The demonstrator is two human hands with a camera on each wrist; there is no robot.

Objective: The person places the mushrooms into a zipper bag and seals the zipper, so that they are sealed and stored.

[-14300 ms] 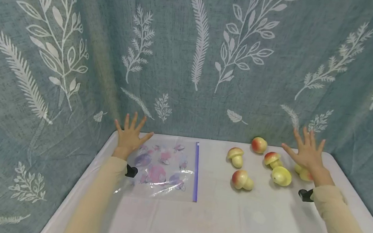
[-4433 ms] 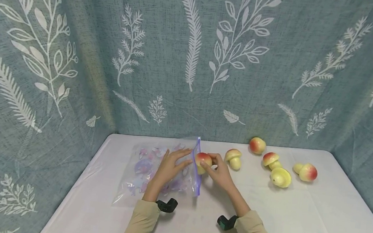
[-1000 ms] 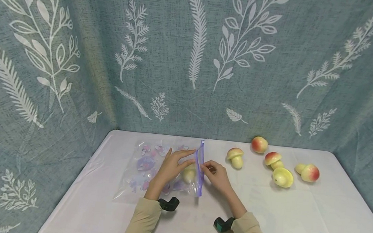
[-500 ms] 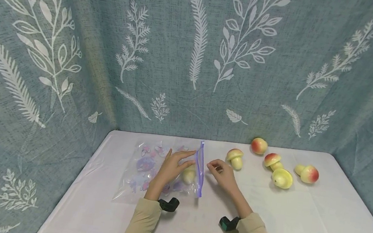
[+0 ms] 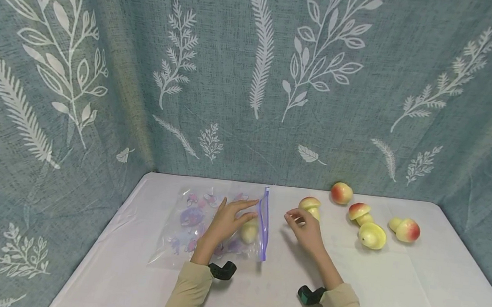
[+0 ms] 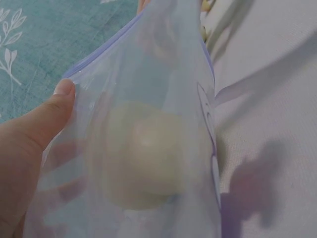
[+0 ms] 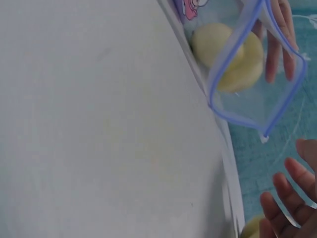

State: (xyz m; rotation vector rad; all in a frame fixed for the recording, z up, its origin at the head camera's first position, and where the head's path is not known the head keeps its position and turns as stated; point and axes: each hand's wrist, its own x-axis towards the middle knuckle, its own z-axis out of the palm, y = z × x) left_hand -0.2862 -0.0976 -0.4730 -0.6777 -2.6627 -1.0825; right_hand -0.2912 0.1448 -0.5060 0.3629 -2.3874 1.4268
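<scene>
- We see the left hand (image 5: 224, 220) resting on the clear zip bag (image 5: 203, 219); its thumb and fingers pinch the upper edge of the bag's mouth, and the purple zip strip (image 5: 264, 223) stands lifted and open.
- Inside the bag, close behind the mouth, lies one pale yellow toy mushroom (image 5: 249, 231); in the left wrist view it shows through the plastic (image 6: 141, 153).
- The right hand (image 5: 307, 226) hovers over the white table (image 5: 394, 289), a little to the right of the bag; its fingers are loosely curled and hold nothing.
- Just behind this hand stands a mushroom with red cap (image 5: 310, 205); four more toy pieces (image 5: 370, 234) lie further right, well apart from the bag.
</scene>
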